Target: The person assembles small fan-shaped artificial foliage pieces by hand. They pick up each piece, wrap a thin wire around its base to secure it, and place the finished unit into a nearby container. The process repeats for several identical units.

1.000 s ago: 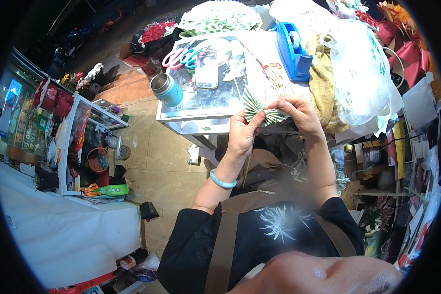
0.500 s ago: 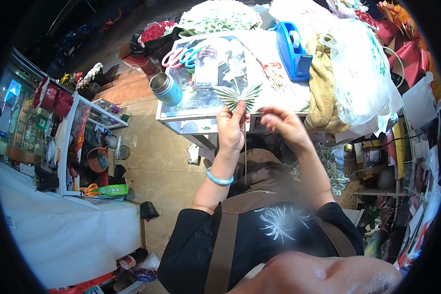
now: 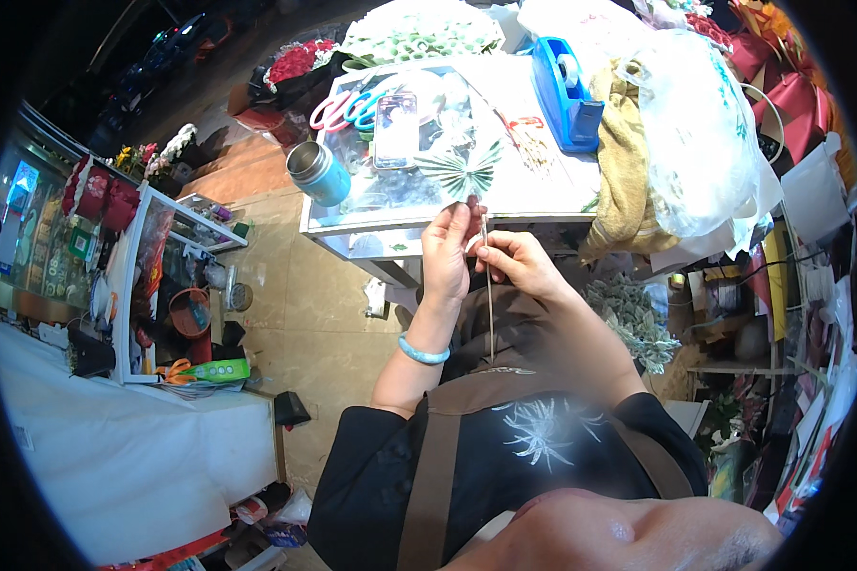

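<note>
A pleated, pale green and white paper fan [image 3: 463,174] spreads out above a thin stick [image 3: 490,319] that runs down toward my apron. My left hand [image 3: 448,249], with a light blue bangle on its wrist, pinches the base of the fan where it meets the stick. Just below and to the right, my right hand [image 3: 524,265] has its thumb and fingers closed round the stick. Beyond the fan, a phone [image 3: 396,131] and scissors [image 3: 333,111] with pink and blue handles lie on the glass-topped table [image 3: 376,202].
A blue steel cup [image 3: 318,173] stands at the table's left edge. To the right are a blue tape dispenser [image 3: 568,95], a mustard towel [image 3: 623,181] and a white plastic bag [image 3: 700,143]. Bouquets line the back; a white-covered counter [image 3: 143,438] stands left.
My right hand has come in from the right and closed on the stick under the fan. The fan has turned and opened rounder, and my left fingers sit lower on it.
</note>
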### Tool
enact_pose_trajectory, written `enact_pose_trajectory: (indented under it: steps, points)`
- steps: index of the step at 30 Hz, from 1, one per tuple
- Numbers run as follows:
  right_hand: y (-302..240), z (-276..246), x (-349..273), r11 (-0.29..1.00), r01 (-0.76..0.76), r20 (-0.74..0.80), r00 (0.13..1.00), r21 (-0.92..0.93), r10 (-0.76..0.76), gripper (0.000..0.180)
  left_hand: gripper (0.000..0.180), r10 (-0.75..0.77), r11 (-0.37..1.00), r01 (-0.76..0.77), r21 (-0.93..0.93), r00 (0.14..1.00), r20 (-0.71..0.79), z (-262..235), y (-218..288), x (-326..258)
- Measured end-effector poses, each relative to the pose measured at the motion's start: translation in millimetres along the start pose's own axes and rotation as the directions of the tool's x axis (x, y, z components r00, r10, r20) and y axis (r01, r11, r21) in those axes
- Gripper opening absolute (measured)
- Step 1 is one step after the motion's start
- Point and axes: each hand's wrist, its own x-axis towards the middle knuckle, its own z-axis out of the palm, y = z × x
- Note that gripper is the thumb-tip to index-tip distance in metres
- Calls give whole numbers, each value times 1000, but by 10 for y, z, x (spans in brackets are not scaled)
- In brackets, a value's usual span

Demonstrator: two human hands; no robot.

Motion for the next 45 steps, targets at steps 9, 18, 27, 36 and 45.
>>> enact_pose_trajectory:
  steps: [9, 18, 27, 36, 45]
  points:
    - [26, -19, 15, 999, 47, 22, 999, -9, -47, 19, 18, -57, 994, 54, 92, 998, 36, -150, -122, -63]
    - [23, -24, 1, 999, 18, 37, 999, -46, -17, 19, 15, -60, 997, 57, 61, 997, 57, -123, -111, -67]
    - [73, 3, -19, 1000, 13, 50, 999, -17, -13, 19, 18, -129, 991, 130, 0, 978, 165, -158, -95, -81]
    - [36, 44, -61, 999, 25, -41, 999, -45, -27, 17, 20, -105, 990, 89, 107, 981, 164, -165, -116, -85]
    - [18, -2, -56, 995, 41, -53, 998, -90, -46, 17, 14, -97, 988, 75, 138, 981, 165, -187, -161, -82]
